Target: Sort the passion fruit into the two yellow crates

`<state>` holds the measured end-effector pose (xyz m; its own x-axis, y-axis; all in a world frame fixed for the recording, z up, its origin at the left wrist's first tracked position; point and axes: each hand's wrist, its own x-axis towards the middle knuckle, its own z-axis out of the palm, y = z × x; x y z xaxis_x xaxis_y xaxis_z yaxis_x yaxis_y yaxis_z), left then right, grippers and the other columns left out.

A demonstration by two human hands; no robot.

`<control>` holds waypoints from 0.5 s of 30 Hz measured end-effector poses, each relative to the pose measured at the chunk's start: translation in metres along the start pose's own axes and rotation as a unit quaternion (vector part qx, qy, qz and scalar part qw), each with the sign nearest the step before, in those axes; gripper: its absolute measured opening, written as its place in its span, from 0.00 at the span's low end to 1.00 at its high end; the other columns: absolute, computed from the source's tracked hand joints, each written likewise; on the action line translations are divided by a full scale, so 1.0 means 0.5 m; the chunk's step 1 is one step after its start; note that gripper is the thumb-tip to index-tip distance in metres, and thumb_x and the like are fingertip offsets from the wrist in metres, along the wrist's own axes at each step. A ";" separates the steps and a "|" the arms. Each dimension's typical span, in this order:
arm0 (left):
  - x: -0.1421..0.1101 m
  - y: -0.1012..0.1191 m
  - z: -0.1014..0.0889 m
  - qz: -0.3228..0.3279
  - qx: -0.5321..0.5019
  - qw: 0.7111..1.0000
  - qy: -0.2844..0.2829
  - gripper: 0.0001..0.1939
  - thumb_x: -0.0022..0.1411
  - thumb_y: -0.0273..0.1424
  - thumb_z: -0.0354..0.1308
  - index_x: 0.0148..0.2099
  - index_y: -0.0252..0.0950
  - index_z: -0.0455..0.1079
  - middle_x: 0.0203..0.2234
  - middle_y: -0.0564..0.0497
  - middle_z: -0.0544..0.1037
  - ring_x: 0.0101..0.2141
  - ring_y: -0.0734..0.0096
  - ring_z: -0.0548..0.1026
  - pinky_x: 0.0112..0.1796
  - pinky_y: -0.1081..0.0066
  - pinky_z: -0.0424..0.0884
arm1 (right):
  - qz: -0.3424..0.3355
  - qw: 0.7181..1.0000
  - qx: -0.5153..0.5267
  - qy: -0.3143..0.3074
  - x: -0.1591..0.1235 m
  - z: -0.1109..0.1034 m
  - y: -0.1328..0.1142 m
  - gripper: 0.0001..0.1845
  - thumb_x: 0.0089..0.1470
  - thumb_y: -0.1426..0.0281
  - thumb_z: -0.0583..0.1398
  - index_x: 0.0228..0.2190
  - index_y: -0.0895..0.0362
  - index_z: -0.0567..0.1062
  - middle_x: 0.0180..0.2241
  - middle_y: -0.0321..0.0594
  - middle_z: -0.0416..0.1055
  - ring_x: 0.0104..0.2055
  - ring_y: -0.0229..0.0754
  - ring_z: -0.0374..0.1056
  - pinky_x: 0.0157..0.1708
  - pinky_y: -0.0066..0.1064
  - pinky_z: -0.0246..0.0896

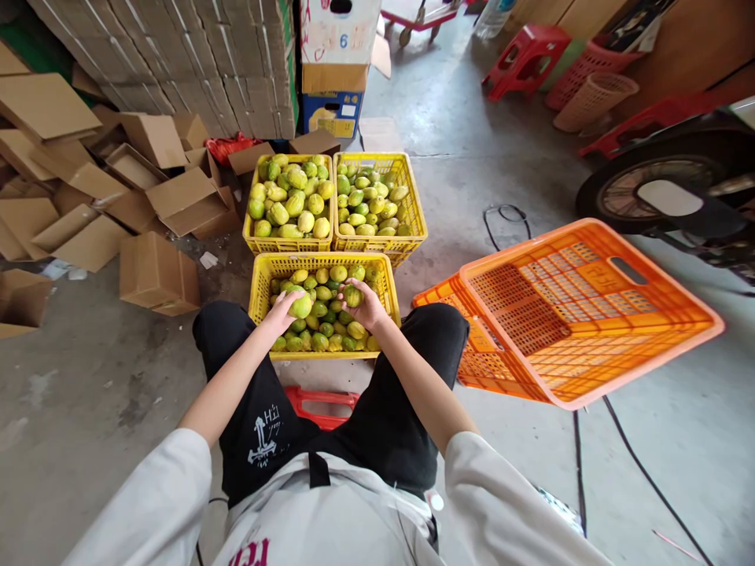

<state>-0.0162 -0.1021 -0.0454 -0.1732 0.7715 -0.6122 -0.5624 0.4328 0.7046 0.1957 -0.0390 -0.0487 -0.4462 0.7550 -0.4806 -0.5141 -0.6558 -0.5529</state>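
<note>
My left hand (284,310) is closed round a yellow-green fruit (301,305), held above the near yellow crate (258,303). A darker green, roundish fruit (352,296) sits in the curled fingers of my right hand (370,307), over the same crate. Below both hands, the crate is filled with loose oval fruit (319,342) in shades of green and yellow. Just behind it stand two more yellow crates of similar fruit, the back left crate (287,245) and the back right crate (383,245). The exact kind of fruit is unclear.
An orange crate (590,393) leans tilted at my right. Cardboard boxes (156,271) lie heaped on the left, below stacked flat cardboard (177,63). A motorbike wheel (637,192), a red stool (527,59) and black cables (642,464) are on the right.
</note>
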 end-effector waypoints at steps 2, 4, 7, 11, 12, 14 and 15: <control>-0.003 0.004 0.000 0.000 -0.002 1.000 -0.006 0.25 0.43 0.34 0.75 0.42 0.37 0.68 0.33 0.48 0.81 0.37 0.59 0.82 0.34 0.68 0.76 | 0.007 1.000 0.010 -0.016 -0.002 0.001 -0.003 0.13 0.44 0.66 0.70 0.31 0.54 0.72 0.29 0.33 0.74 0.27 0.36 0.69 0.20 0.23 0.62; -0.006 0.008 0.002 0.000 0.002 1.000 -0.013 0.25 0.42 0.35 0.76 0.42 0.37 0.70 0.31 0.48 0.81 0.33 0.61 0.82 0.32 0.69 0.74 | 0.013 0.999 0.024 -0.030 -0.001 0.000 -0.005 0.11 0.44 0.67 0.68 0.30 0.54 0.72 0.27 0.34 0.73 0.24 0.34 0.66 0.17 0.22 0.58; -0.010 0.009 0.006 -0.002 0.004 1.000 -0.031 0.23 0.45 0.35 0.75 0.42 0.35 0.73 0.28 0.50 0.80 0.28 0.65 0.80 0.30 0.69 0.74 | 0.012 0.998 0.043 -0.052 0.001 -0.004 -0.007 0.09 0.44 0.67 0.65 0.28 0.55 0.71 0.25 0.35 0.71 0.21 0.34 0.63 0.14 0.21 0.54; -0.010 0.006 0.012 -0.011 -0.040 0.999 -0.016 0.16 0.50 0.31 0.74 0.38 0.34 0.72 0.27 0.50 0.79 0.28 0.67 0.79 0.37 0.63 0.78 | 0.002 0.997 0.061 -0.056 0.005 -0.007 -0.007 0.08 0.44 0.67 0.65 0.27 0.55 0.71 0.24 0.35 0.70 0.20 0.33 0.62 0.13 0.21 0.54; -0.011 0.006 0.013 -0.014 -0.050 0.999 -0.008 0.15 0.51 0.30 0.73 0.37 0.34 0.71 0.28 0.49 0.79 0.29 0.67 0.80 0.39 0.62 0.79 | -0.002 0.997 0.065 -0.050 0.005 -0.007 -0.006 0.08 0.45 0.66 0.65 0.27 0.55 0.71 0.24 0.36 0.71 0.21 0.34 0.63 0.14 0.21 0.56; -0.011 0.009 0.017 -0.022 -0.066 0.998 0.007 0.12 0.54 0.29 0.71 0.36 0.34 0.71 0.28 0.49 0.79 0.31 0.65 0.81 0.40 0.62 0.79 | -0.014 0.997 0.070 -0.034 0.005 -0.006 -0.004 0.09 0.48 0.64 0.65 0.29 0.54 0.72 0.27 0.38 0.73 0.25 0.37 0.68 0.17 0.23 0.63; -0.012 0.012 0.018 -0.028 -0.075 0.997 0.015 0.11 0.55 0.30 0.70 0.36 0.34 0.71 0.28 0.48 0.79 0.31 0.64 0.81 0.40 0.62 0.79 | -0.021 0.997 0.073 -0.024 0.005 -0.005 -0.003 0.09 0.49 0.62 0.64 0.30 0.54 0.72 0.28 0.40 0.75 0.28 0.40 0.71 0.20 0.26 0.68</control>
<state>-0.0112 -0.1000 -0.0341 -0.1605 0.7331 -0.6609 -0.6866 0.3981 0.6084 0.1972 -0.0362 -0.0509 -0.4549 0.7833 -0.4237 -0.6323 -0.6191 -0.4656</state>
